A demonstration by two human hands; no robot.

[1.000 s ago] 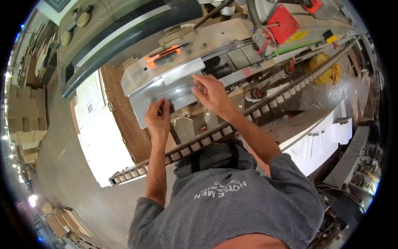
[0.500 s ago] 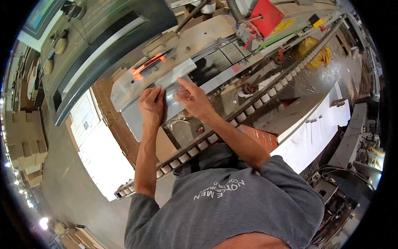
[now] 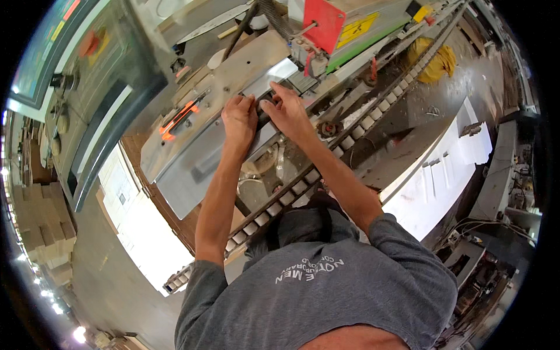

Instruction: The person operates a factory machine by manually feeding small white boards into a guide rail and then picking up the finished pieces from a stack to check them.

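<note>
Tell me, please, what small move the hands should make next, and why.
I would probably draw the right hand back slightly: its fingertips are by the pale strip, closer than the left hand to the metal block below the red plate, near the strip's right end.

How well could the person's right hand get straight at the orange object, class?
Probably no, not straight: the left hand is between the right hand and the orange object.
</note>
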